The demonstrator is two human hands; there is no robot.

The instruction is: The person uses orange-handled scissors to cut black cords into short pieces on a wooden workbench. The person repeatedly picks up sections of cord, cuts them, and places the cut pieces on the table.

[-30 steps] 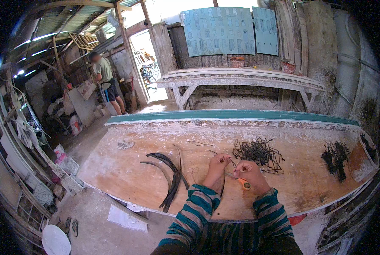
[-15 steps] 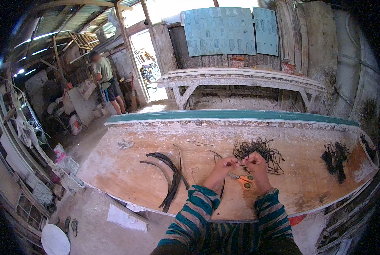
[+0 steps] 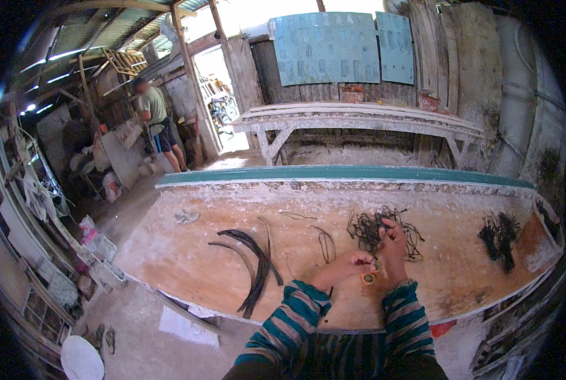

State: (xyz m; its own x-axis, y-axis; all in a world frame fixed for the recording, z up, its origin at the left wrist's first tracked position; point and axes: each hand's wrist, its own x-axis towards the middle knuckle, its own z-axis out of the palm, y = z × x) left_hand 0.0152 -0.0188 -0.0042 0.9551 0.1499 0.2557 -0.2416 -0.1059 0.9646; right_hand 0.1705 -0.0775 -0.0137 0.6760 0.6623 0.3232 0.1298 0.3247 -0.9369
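Observation:
My left hand (image 3: 351, 265) is closed low over the board, its fingertips pinching a thin black cord just above the scissors (image 3: 368, 278). Only the orange handles show; the blades are hidden under that hand. Higher and to the right, my right hand (image 3: 393, 248) has bent fingers with the tips drawn together; whatever they hold is too small to make out. Behind it lies a tangled heap of black cords (image 3: 365, 227). A loose looped black cord (image 3: 325, 244) rests left of the hands. Farther left are several curved black rubber-like strips (image 3: 257, 278).
Dark bundles of short cords (image 3: 501, 244) lie at the board's right, beside a tilted whitish-brown container (image 3: 540, 244). A green rail (image 3: 346, 173) runs along the wooden worktable's (image 3: 188, 253) far edge. Beyond stands a long bench (image 3: 359, 117). Another person (image 3: 156, 117) stands at the back left.
My hands have moved apart: the left came down toward me over the scissors' blades, while the right stayed higher with its fingers raised. The looped cord is now more fully visible.

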